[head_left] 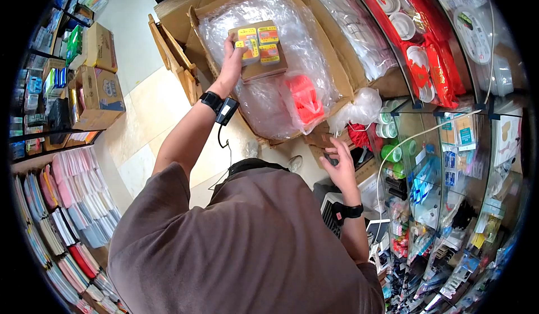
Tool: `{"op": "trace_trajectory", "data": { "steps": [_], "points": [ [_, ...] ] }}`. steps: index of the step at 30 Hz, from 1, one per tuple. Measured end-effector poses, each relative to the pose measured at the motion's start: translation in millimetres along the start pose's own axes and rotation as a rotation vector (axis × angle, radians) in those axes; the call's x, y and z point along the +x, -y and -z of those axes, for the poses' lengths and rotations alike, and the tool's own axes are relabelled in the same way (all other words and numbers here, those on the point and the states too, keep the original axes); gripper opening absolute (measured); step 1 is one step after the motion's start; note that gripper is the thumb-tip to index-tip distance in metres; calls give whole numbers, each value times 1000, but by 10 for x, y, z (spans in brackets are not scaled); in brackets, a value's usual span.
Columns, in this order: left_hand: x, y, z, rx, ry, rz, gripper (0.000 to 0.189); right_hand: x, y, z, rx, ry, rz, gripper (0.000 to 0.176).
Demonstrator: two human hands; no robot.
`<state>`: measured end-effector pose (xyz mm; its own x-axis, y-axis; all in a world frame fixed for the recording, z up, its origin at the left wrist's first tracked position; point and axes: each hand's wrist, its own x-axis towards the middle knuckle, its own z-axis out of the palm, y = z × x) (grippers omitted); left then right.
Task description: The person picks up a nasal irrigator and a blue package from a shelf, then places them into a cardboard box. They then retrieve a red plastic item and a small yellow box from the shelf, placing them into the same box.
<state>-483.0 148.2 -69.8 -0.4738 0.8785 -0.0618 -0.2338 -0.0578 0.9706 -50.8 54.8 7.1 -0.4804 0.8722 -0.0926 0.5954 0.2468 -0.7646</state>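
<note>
My left hand (231,64) is closed on a small plastic box with a yellow label (247,51), at the left of a group of similar boxes. Beside it sit other small boxes with yellow and orange labels (269,34). They rest on a brown cardboard box (264,72), which lies on clear plastic wrap (247,107) inside a large open carton (331,50). Lower right, my right hand (342,168) is raised outside the carton with its fingers apart, and a small dark patch shows by the thumb. A red plastic-wrapped item (305,101) lies in the carton between the hands.
Shelves at right hold red packs with white bowls (418,33) and green-lidded containers (392,153). A white cable (429,129) crosses in front of them. A wooden frame (173,61) stands left of the carton. Brown cartons (96,92) and stacked notebooks (84,190) line the left.
</note>
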Motion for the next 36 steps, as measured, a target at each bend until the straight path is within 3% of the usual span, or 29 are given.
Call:
{"op": "trace_trajectory", "data": {
  "steps": [4, 7, 10, 13, 14, 17, 21, 24, 33, 34, 36],
  "points": [
    [65, -9, -53, -2, 22, -33, 76, -22, -12, -29, 4, -14, -27, 64],
    [-165, -440, -294, -177, -24, 145, 73, -21, -34, -33, 2, -10, -30, 64],
    [-69, -217, -75, -48, -29, 34, 81, -17, -53, -7, 3, -11, -34, 63],
    [-97, -267, 73, 657, 2, -370, 84, -41, -109, 15, 3, -33, -39, 63],
    [-132, -321, 106, 749, 29, -521, 84, -55, -134, 18, 7, -43, -44, 63],
    [-196, -721, 88, 1018, 312, -496, 83, -95, -169, 11, 8, -47, -67, 61],
    [-61, -705, 117, 1091, 398, -469, 75, -104, -161, -11, -7, -18, -71, 58],
    [-10, -703, 122, 1076, 395, -520, 73, -102, -165, -12, -10, -20, -45, 57],
    [216, -862, 176, 876, 204, -380, 64, -248, -282, -48, 8, -65, -46, 54],
    [334, -838, 214, 939, 193, -470, 64, -266, -274, -46, 24, -66, -65, 54],
    [590, -762, 305, 951, 279, -393, 64, -280, -247, -37, 53, -66, -99, 53]
  ]
}}
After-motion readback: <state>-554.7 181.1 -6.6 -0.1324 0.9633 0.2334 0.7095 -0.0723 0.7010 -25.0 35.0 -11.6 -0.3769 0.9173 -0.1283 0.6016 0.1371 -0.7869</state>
